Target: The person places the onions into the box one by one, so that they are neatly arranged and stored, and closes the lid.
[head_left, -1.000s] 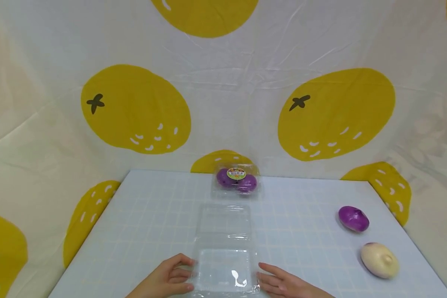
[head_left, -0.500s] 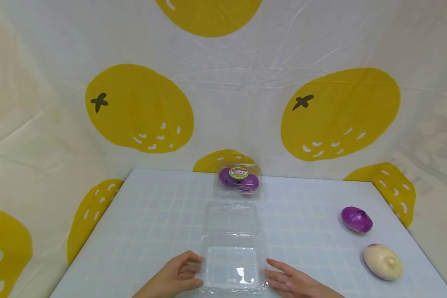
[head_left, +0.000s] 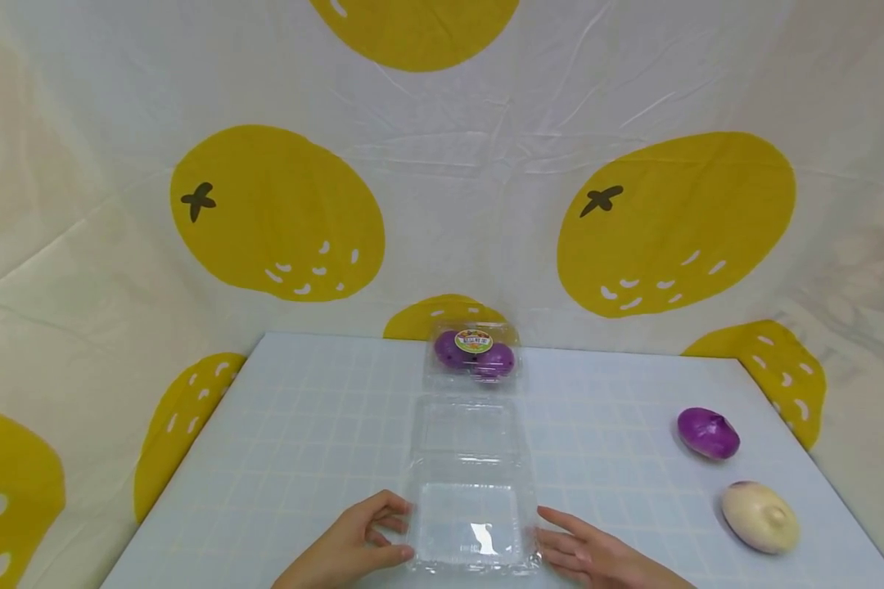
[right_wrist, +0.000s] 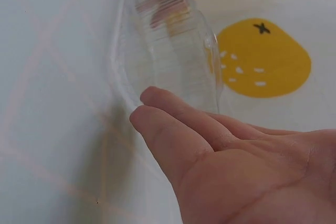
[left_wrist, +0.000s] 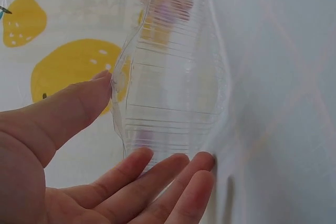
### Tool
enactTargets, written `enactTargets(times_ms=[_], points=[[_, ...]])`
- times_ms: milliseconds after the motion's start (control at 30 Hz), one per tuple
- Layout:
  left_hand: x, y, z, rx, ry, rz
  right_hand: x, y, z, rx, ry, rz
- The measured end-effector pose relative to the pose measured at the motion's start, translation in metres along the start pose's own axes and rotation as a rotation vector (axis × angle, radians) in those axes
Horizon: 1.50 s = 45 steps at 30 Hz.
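Observation:
A clear plastic clamshell box (head_left: 467,523) lies unfolded on the table, its lid half laid flat on the far side. At its left edge is my left hand (head_left: 357,536), with thumb tip and fingertips right at the rim. The left wrist view shows the fingers (left_wrist: 142,182) stretched along the wall of the box and the thumb at its edge. My right hand (head_left: 585,552) lies along the opposite edge, its extended fingers (right_wrist: 173,124) against the box's side. Nothing sits inside the box.
Behind it stands a closed clear box (head_left: 511,380) with two purple onions and a round label. To the right lie a purple onion (head_left: 708,433) and a pale, cream-coloured onion (head_left: 760,518). A fruit-print cloth (head_left: 471,204) hangs behind the table.
Both hands and the unfolded box have slid a little right and away from me, bringing the lid half nearer the closed box. The head view has shifted slightly.

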<state>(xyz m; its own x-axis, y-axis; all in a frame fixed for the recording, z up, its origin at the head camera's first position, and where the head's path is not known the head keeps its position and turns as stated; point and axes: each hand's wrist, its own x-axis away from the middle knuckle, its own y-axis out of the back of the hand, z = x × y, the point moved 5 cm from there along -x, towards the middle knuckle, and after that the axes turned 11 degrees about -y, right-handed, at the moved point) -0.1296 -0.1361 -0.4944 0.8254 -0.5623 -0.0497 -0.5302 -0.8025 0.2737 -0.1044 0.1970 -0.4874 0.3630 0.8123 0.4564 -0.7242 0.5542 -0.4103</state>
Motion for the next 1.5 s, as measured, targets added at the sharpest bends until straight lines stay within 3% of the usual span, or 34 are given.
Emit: enactTargets(times_ms=[533, 867, 1067, 1233, 1500], points=[[-0.008, -0.004, -0.003, -0.007, -0.022, 0.003, 0.004, 0.005, -0.001, -0.023, -0.038, -0.049], [-0.009, -0.004, -0.005, -0.019, -0.013, -0.002, 0.006, 0.009, 0.000, 0.038, -0.025, -0.044], [-0.008, -0.002, -0.009, -0.041, -0.035, -0.001, 0.007, 0.014, 0.002, 0.148, -0.037, -0.159], [-0.007, 0.001, -0.013, -0.137, -0.015, -0.003, 0.011, 0.024, 0.006, 0.267, -0.027, -0.322], [-0.006, 0.004, -0.019, -0.300, 0.018, -0.023, 0.024, 0.036, 0.018, 0.392, 0.062, -0.482]])
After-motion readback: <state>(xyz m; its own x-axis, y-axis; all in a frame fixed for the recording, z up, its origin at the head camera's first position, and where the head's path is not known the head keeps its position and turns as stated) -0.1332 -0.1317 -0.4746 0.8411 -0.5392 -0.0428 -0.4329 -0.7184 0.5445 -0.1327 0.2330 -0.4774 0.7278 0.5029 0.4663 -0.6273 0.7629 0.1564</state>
